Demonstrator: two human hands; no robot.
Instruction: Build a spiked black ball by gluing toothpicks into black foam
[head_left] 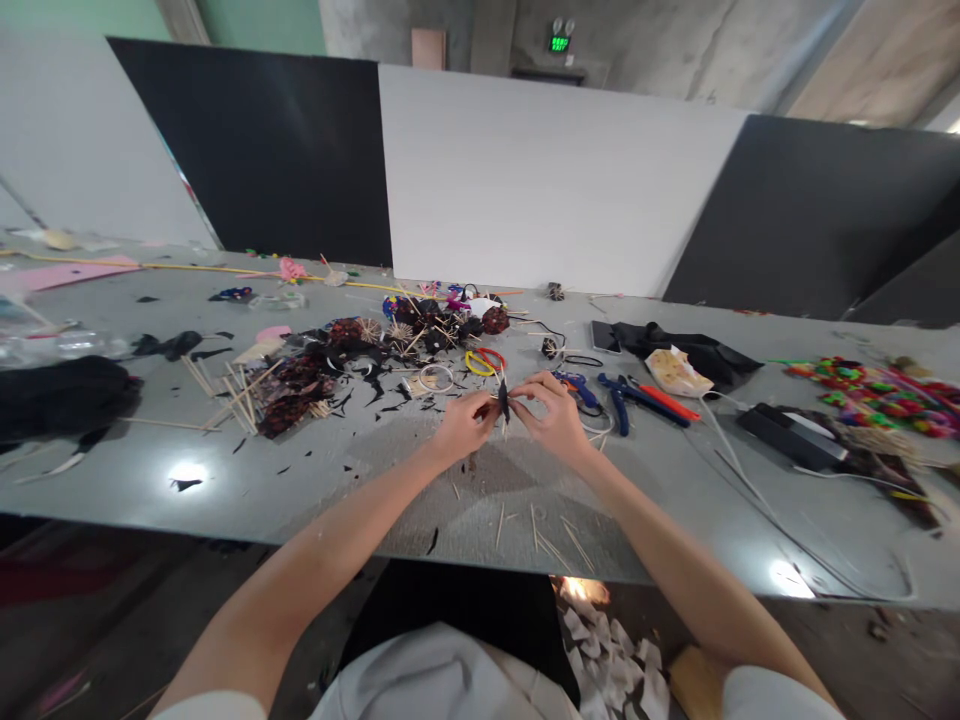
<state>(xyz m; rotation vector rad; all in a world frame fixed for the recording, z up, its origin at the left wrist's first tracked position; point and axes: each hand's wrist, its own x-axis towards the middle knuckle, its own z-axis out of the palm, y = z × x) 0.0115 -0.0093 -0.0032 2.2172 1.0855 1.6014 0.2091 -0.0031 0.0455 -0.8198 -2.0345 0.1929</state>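
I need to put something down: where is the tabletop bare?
Mostly bare: between the right forearm and white cable; also, toward the front, between the left forearm and lone black scrap. Crowded: around the dark heap and pliers.

Upper garment: light grey, plain, with short, loose sleeves (772,692). Lower garment (457,605): black. Both hands (508,420): bare.
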